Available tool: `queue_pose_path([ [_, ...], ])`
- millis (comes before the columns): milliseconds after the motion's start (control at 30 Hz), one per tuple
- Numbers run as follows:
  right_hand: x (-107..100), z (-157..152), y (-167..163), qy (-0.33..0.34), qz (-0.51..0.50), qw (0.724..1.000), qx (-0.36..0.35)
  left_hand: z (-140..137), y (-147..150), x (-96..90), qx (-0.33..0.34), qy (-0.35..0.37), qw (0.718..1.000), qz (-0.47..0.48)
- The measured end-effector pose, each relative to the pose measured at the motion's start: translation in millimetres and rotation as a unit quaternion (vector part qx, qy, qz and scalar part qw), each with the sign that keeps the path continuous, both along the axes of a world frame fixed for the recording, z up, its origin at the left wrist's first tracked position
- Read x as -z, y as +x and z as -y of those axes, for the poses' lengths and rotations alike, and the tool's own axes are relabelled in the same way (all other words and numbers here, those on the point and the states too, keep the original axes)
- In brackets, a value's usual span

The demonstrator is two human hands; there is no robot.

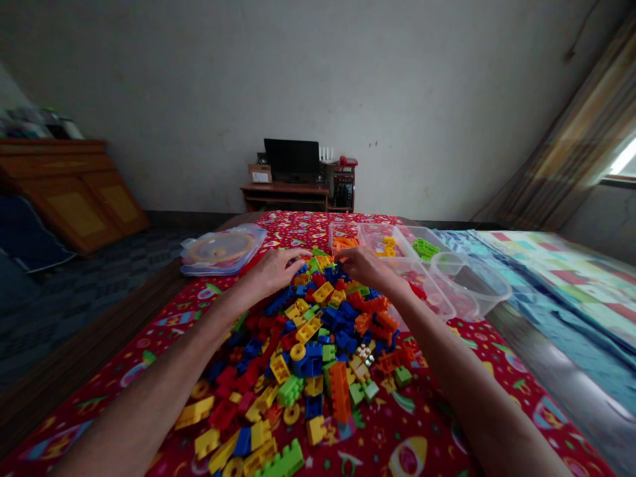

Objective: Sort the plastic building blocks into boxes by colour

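The left hand (275,270) reaches over the far edge of the pile at the centre of the frame, fingers loosely bent and thumb held a little apart; from here I cannot tell whether a piece sits between them. Just to the right of it, the right hand (365,265) curves down over the same edge, its fingertips among the pieces, and I cannot tell whether it grips one.

Below both, plastic building blocks (311,328) in yellow, blue, red, orange and lime green spread across the middle and down to the bottom of the frame. A long orange block (340,391) lies near the lower middle, and a yellow ring (298,352) sits above and to the left of it. They rest on a red printed tablecloth (293,232) that covers most of a dark wooden counter (126,338).

Right of centre stand clear plastic bins (489,298); orange pieces (345,244), yellow pieces (387,246) and green pieces (424,249) lie in separate ones. Left of centre, clear plastic lids (223,250) are stacked near the counter's edge. Behind, a black monitor (292,159) stands before the wall.
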State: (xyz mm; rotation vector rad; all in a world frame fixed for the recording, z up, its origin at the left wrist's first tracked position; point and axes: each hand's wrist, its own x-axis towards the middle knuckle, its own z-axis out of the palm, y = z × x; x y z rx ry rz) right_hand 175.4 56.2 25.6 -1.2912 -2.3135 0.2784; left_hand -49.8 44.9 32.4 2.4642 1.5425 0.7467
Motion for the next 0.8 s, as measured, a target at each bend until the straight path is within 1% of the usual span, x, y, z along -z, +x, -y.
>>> queue_pose_path([
  [100,1.5,-5.7,1.6,-0.022,-0.073,0.997,0.013,-2.2,-0.4,5.7,0.011,-0.02,0.999,0.036],
  [167,4.1,-10.4,0.5,-0.063,-0.147,0.987,-0.002,-6.2,0.1,12.6,0.032,-0.049,0.993,0.099],
  [267,6.4,-13.5,-4.9,-0.139,-0.249,0.958,-0.03,-13.0,3.6,23.2,0.076,-0.096,0.965,0.232],
  [333,6.8,-11.7,-9.8,-0.161,-0.277,0.946,-0.045,-15.5,7.4,28.3,0.098,-0.115,0.948,0.281],
  [367,7.2,-10.1,-12.3,-0.164,-0.277,0.945,-0.053,-15.6,9.4,30.0,0.107,-0.121,0.946,0.282],
  [433,8.8,-6.8,-16.7,-0.156,-0.257,0.952,-0.059,-14.0,13.2,32.0,0.115,-0.125,0.954,0.248],
  [533,11.8,-4.1,-20.4,-0.122,-0.215,0.968,-0.035,-9.1,17.0,31.9,0.097,-0.119,0.971,0.182],
  [633,10.7,-2.6,-19.9,-0.09,-0.198,0.976,-0.01,-4.8,18.4,29.0,0.076,-0.108,0.973,0.188],
  [700,6.9,0.5,-18.6,-0.076,-0.181,0.98,-0.031,-3.0,18.4,26.6,0.066,-0.115,0.969,0.209],
  [800,0.1,9.0,-18.3,-0.064,-0.116,0.986,-0.103,-1.7,18.0,24.6,0.06,-0.135,0.963,0.224],
])
